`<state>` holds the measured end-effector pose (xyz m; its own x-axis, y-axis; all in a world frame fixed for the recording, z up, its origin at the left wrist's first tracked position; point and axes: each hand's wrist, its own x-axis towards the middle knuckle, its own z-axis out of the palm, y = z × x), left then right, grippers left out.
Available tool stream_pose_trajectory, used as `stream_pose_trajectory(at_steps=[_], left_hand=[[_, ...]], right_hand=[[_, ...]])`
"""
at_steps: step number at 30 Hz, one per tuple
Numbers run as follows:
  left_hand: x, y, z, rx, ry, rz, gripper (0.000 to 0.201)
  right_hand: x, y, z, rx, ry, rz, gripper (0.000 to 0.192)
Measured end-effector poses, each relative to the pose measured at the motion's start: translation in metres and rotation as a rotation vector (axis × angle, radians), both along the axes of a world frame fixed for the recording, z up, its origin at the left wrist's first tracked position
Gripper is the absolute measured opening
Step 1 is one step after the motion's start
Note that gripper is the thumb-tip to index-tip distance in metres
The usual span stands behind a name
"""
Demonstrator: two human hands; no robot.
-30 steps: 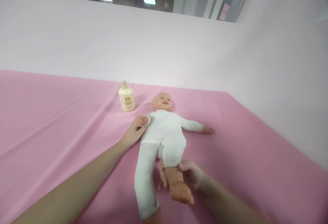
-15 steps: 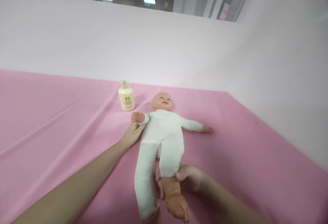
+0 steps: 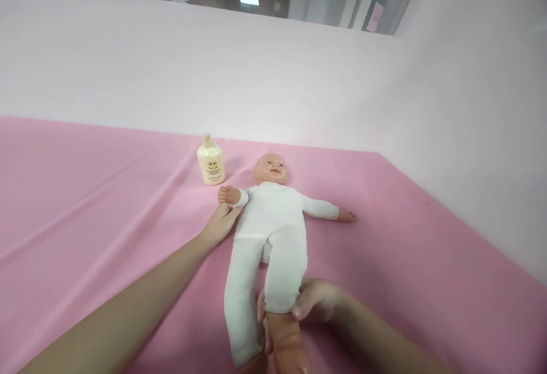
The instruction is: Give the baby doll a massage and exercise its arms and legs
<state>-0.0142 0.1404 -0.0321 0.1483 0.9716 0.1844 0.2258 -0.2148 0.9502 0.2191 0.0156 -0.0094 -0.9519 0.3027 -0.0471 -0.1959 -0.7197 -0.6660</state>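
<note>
— Where's the doll point(image 3: 273, 220)?

— On its back on the pink sheet point(image 3: 85, 203), head toward the wall point(image 3: 213, 77), white suit on. One arm is flung out to the side; the other is bent up near its head. A cream bottle point(image 3: 211, 161) stands upright just beside that bent arm, near the head.

— And the left hand point(image 3: 220, 223)?

— Forearm stretched long across the sheet from the lower left. The hand lies low beside the doll's shoulder, fingers together and extended, their tips touching the cuff of the bent arm. It isn't gripping anything that I can see.

— The right hand point(image 3: 314, 300)?

— It comes in from the lower right, wrist bent inward. Thumb on top and fingers curled beneath, clamped on the doll's leg just where the white trouser ends and the bare calf begins. The foot runs off the bottom edge.

— The other leg?

— Lies straight on the sheet, just beside the held one.
</note>
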Motion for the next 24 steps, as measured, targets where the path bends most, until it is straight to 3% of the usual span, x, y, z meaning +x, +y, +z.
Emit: stream_pose_trajectory(at_steps=[24], left_hand=[[0.0002, -0.0003, 0.001, 0.04, 0.009, -0.038, 0.044]], right_hand=[[-0.0009, 0.0002, 0.0045, 0.032, -0.048, 0.0, 0.048]])
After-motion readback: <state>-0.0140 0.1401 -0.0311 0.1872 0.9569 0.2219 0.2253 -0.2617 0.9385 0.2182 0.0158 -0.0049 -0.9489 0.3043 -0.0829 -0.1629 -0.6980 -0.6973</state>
